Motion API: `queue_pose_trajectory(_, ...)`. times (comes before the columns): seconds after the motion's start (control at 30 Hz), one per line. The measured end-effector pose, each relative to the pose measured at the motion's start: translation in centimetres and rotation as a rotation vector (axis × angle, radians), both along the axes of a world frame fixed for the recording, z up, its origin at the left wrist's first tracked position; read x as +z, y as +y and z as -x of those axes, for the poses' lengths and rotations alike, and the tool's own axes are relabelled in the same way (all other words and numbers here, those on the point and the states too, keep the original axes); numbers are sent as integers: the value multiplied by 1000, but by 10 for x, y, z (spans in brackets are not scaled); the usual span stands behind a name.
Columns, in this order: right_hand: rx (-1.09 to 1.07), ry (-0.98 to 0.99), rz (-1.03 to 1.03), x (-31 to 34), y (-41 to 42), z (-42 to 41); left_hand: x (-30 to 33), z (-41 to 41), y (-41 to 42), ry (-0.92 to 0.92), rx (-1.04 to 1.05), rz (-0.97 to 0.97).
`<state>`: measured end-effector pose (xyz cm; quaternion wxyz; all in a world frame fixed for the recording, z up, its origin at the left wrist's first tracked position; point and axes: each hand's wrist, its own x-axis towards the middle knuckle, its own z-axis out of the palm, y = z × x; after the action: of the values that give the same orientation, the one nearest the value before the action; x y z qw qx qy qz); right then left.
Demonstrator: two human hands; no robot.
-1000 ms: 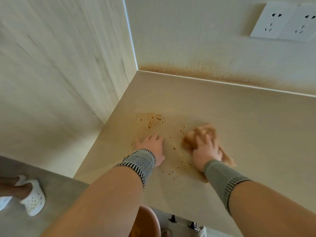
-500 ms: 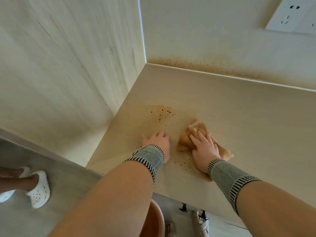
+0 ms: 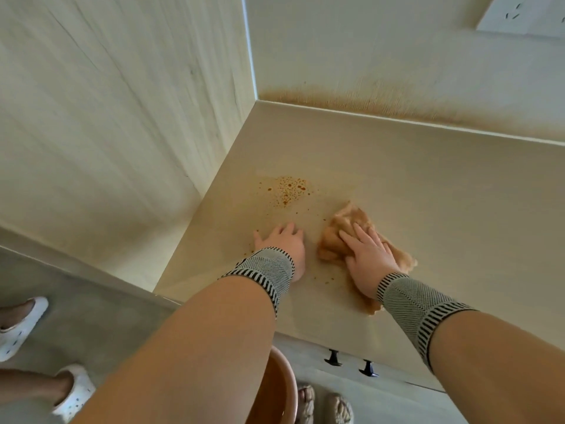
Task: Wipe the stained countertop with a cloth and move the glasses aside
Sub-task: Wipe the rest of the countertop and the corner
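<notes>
Right hand (image 3: 368, 255) flat on the cloth (image 3: 345, 231), fingers straight and spread, pressing it onto the countertop (image 3: 443, 209). Left hand (image 3: 282, 243) just beside it, palm down on the bare surface, fingers loosely extended, holding nothing. Striped wristbands (image 3: 263, 270) on both wrists. Orange-brown stain speckles (image 3: 287, 191) just beyond the left hand, near the corner. Brownish streak (image 3: 367, 99) along the back wall's base. Wall socket (image 3: 522, 16) at upper right. White clogs (image 3: 73, 390) on the floor, lower left.
</notes>
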<state>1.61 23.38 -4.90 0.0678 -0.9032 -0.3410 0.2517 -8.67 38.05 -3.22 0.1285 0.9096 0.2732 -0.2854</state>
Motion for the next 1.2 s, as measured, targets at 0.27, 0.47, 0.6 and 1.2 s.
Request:
queue_pose_trajectory(0.27, -396, 39, 47, 6, -17, -22, 4, -5, -2, 66, 1, -18)
queue_pose_trajectory(0.47, 119, 21, 19, 1, -24, -14, 5, -9, -7, 113, 27, -54)
queue_pose_trajectory(0.6, -307, -23, 90, 1, -56, -56, 4, -11, -9, 145, 48, -52)
queue_pose_trajectory(1.2, -298, -14, 92, 2, -30, -46, 14, -16, -17, 184, 77, -90)
